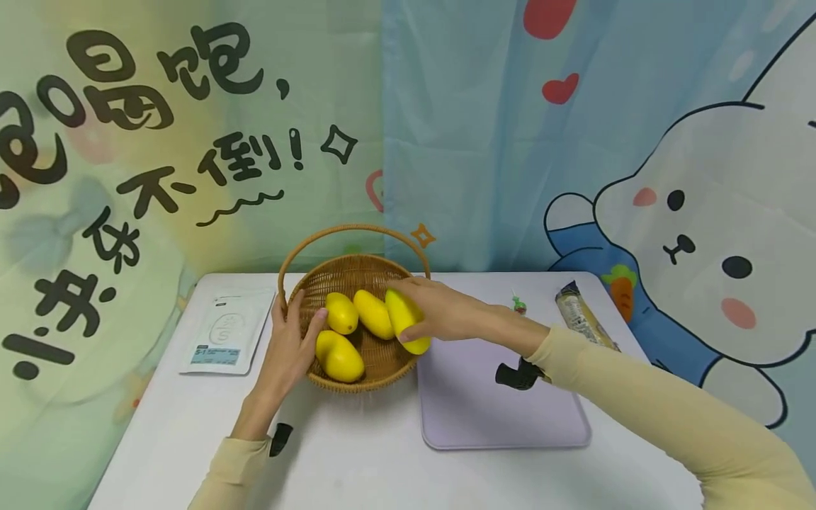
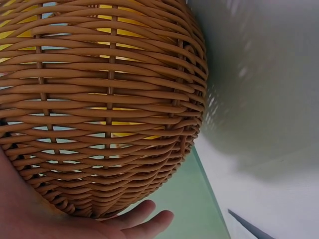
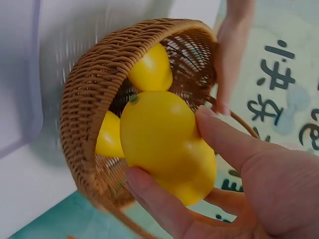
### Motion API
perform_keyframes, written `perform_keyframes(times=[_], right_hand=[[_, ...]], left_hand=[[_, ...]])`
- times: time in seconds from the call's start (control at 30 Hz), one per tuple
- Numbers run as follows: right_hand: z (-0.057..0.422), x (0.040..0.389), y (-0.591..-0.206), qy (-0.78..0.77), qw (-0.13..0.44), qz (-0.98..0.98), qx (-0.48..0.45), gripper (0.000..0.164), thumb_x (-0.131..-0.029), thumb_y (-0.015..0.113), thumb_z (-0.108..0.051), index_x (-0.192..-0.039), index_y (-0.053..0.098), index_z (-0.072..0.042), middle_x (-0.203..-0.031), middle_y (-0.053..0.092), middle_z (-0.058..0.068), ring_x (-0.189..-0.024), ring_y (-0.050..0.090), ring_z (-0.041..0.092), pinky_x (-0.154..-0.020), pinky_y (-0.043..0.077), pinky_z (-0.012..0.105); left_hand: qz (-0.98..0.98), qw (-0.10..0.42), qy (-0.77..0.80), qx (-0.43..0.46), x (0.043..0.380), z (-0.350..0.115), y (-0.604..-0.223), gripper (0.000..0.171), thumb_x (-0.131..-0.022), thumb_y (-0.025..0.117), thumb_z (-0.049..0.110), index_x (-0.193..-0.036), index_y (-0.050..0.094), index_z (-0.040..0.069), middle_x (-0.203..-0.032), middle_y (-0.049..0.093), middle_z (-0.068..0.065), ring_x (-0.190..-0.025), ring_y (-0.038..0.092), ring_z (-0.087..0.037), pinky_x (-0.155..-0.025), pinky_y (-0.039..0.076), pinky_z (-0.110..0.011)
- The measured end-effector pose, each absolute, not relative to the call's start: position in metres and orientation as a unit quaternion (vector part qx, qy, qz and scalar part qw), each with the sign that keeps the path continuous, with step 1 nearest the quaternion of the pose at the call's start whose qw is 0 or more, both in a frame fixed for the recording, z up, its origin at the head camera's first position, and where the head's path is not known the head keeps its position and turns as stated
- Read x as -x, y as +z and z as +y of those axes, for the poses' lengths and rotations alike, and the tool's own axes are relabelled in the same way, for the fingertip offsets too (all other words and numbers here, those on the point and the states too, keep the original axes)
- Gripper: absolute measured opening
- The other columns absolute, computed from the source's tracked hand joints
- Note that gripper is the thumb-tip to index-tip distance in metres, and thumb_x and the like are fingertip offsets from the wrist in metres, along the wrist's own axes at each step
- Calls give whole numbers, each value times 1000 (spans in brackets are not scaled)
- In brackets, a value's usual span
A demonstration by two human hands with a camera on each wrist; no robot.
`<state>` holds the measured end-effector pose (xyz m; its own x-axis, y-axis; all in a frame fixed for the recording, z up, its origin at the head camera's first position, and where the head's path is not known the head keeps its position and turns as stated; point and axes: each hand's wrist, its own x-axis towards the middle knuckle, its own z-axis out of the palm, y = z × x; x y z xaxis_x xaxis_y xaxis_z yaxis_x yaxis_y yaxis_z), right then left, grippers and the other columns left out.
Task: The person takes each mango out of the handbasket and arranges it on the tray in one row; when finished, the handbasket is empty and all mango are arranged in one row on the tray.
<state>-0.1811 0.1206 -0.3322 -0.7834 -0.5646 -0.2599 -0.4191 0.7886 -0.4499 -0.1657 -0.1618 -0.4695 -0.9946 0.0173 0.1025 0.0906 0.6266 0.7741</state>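
A round brown wicker basket [image 1: 349,266] with a tall arched handle stands on the table. My left hand [image 1: 292,354] grips its left side, thumb over the rim. In the left wrist view, that hand [image 2: 75,226] lies along the woven wall [image 2: 109,99], and some fingertips show past it. A yellow mango [image 1: 408,322] is held by my right hand [image 1: 449,312] at the basket's right rim. In the right wrist view, thumb and fingers pinch this mango [image 3: 167,144], its small green stem end showing. Three other mangoes [image 1: 341,356] lie inside the basket.
A lilac cutting board [image 1: 503,418] lies right of the basket, partly under my right arm. Behind that arm are a gold snack packet [image 1: 580,312] and a small green-and-red item [image 1: 519,306]. A white pouch [image 1: 226,333] lies left. A printed curtain [image 1: 440,142] hangs behind.
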Motion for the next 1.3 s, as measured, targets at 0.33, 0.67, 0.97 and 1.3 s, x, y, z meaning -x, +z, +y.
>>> perform_keyframes(times=[0.33, 0.67, 0.97, 1.3], right_hand=[[168, 157, -330, -224, 180, 927, 242, 89, -90, 79, -32, -160, 30, -10, -156, 43, 15, -130, 52, 30, -106, 49, 47], [197, 147, -359, -224, 204, 935, 185, 84, -88, 81, -30, -155, 38, -2, -133, 58, 15, -107, 55, 25, -94, 54, 41], [193, 153, -411, -221, 244, 931, 157, 83, -87, 81, -30, -153, 41, 0, -119, 60, 11, -99, 53, 22, -88, 51, 37], [177, 156, -440, -205, 250, 934, 150, 84, -84, 84, -30, -151, 44, 0, -121, 61, 13, -100, 54, 20, -89, 53, 37]], left_hand=[[-900, 45, -433, 30, 167, -165, -469, 80, -103, 38, 63, -164, 16, 17, -169, -12, -18, -144, 31, -56, -108, 37, -70], [-900, 45, -434, 28, 166, -164, -468, 80, -103, 38, 63, -164, 17, 15, -169, -10, -18, -142, 34, -56, -107, 37, -70], [-899, 43, -434, 28, 166, -162, -469, 81, -103, 38, 63, -164, 16, 15, -169, -10, -18, -142, 34, -56, -108, 37, -70], [-900, 39, -433, 24, 166, -163, -469, 81, -103, 38, 64, -164, 16, 16, -169, -11, -20, -143, 33, -56, -108, 37, -70]])
